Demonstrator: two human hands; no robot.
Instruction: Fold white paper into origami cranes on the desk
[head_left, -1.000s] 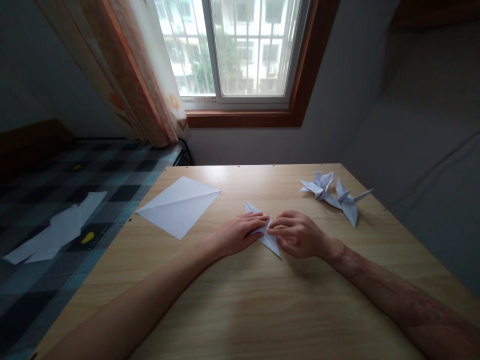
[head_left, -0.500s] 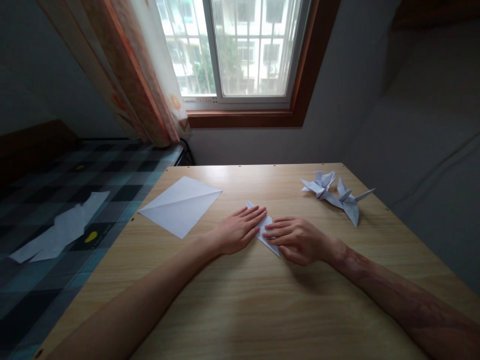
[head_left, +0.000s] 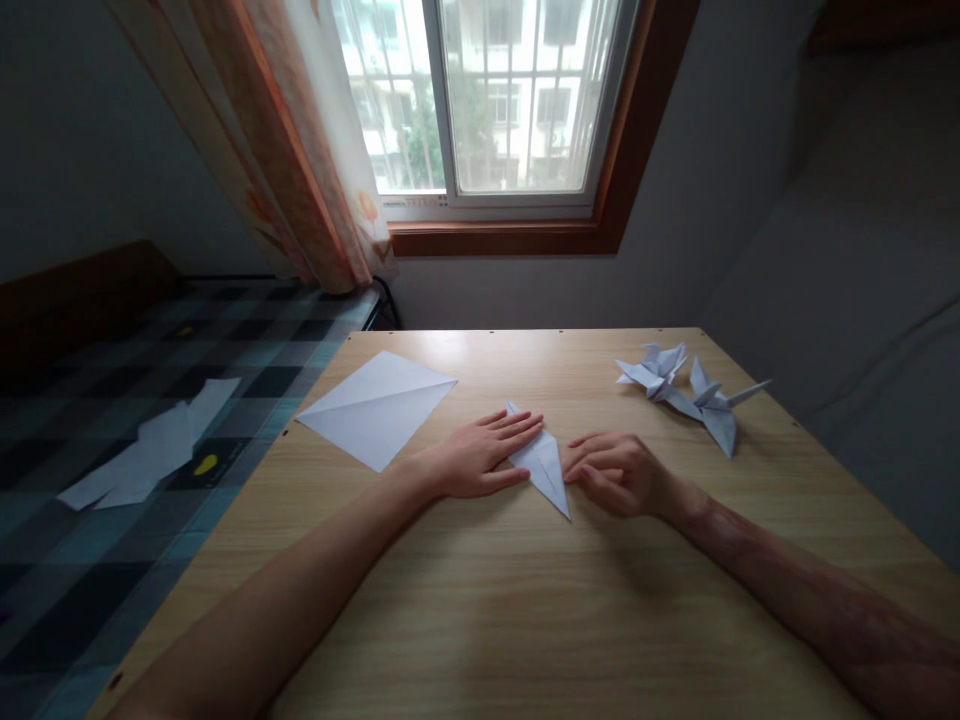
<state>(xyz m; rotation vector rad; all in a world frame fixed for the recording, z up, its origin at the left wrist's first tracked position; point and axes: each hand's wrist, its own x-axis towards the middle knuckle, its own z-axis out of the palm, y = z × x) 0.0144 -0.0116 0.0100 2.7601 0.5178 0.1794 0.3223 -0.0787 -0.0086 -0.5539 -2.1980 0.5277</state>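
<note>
On the table lies a small folded piece of white paper (head_left: 546,470), narrow and pointed at its near end, with crease lines showing. My left hand (head_left: 484,455) rests flat across its upper left part, fingers stretched out, hiding some of it. Just right of the paper is my right hand (head_left: 619,475), its fingers loosely bent and their tips close to the paper's right edge. Whether those tips touch it I cannot tell. Nothing shows in the right hand's grasp.
A square white sheet (head_left: 382,410) with a diagonal crease lies at the table's back left. Folded paper cranes (head_left: 712,400) stand at the back right. Left of the wooden table (head_left: 480,620) is a checked bed (head_left: 45,600) with white paper pieces (head_left: 161,445) on it.
My right hand has slid off the folded paper to its right side, uncovering more of it. The left hand stays flat on the paper. The whole view has shifted slightly.
</note>
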